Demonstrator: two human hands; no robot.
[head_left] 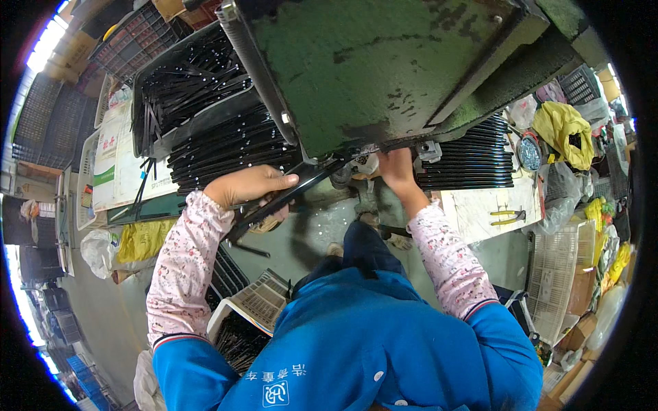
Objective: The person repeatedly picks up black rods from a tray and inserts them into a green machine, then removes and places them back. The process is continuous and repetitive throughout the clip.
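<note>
My left hand (248,186) grips a long flat black metal strip (295,193) that slants up toward the underside of a big green machine (384,65). My right hand (394,164) reaches under the machine's lower edge, fingers closed around the strip's far end near a small metal fitting (428,151); its fingertips are partly hidden. Both forearms wear pink flowered sleeves under a blue vest.
Stacks of black strips lie at left (226,147) and right (473,161) of the machine. A black crate (185,79) holds loose strips. Yellow-handled pliers (507,217) rest on a board. White baskets (253,301) sit below; bags and boxes crowd the right.
</note>
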